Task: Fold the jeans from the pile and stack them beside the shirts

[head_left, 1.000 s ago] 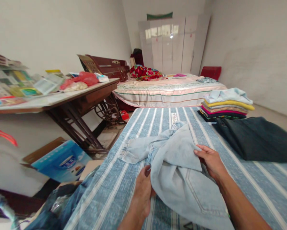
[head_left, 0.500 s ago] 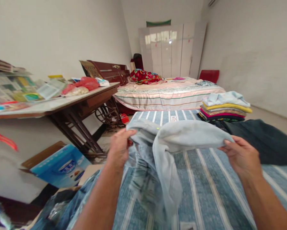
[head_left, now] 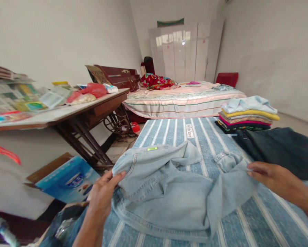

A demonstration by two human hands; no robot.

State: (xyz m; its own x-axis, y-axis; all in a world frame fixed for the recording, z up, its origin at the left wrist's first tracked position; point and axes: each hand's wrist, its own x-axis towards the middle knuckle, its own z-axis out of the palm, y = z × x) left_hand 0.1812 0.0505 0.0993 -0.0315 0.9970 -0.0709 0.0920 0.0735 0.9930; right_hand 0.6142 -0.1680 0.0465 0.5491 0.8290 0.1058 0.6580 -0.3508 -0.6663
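Jacket point(head_left: 166, 195) in pale denim, seen through my head camera, lies loosely spread on a blue bedspread point(head_left: 166, 132) with white stripes, a small yellow-green label point(head_left: 152, 149) along its far edge. I see the left hand point(head_left: 104, 191) at the jacket's left edge, thumb and fingers closed together on the cloth. I find the right hand point(head_left: 273, 175) at the jacket's right end, thumb and forefinger pinching the sleeve; its other fingers I cannot make out clearly.

Beyond the jacket, the bedspread carries a patch point(head_left: 189, 131) reading "With love". Right of the jacket lies a dark garment point(head_left: 280, 149), and beyond the jacket on that side, a stack of folded clothes point(head_left: 248, 115). Farther beyond the jacket I see a second bed point(head_left: 190, 102) bearing a red flowered quilt point(head_left: 157, 81), then a red chair point(head_left: 227, 79) and a pale wardrobe point(head_left: 179, 55). Left of the jacket stands a table point(head_left: 44, 116), crowded with packets point(head_left: 52, 97) and a red plastic bag point(head_left: 92, 90); lower on the jacket's left, I see a tilted blue box point(head_left: 69, 180).
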